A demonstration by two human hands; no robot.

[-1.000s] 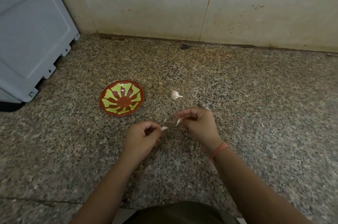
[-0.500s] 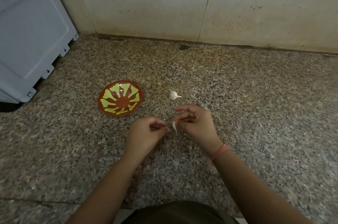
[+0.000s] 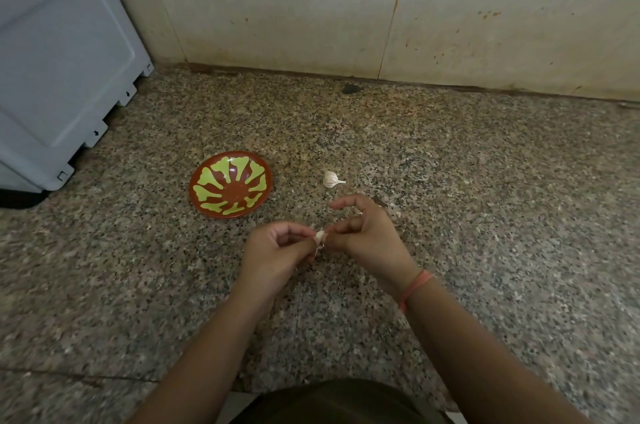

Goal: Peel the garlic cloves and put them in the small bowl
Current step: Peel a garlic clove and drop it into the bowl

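Granite counter: your left hand and right hand pinch one garlic clove; the small bowl and loose garlic lie beyond, grey casing far left.

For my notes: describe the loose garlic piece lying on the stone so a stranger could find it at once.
Find the red bowl with green pattern on the speckled granite. To its right lies a small white garlic piece, thin stem pointing right. Unlike the clove pinched between the left hand and right hand nearer the camera, it lies alone, untouched.
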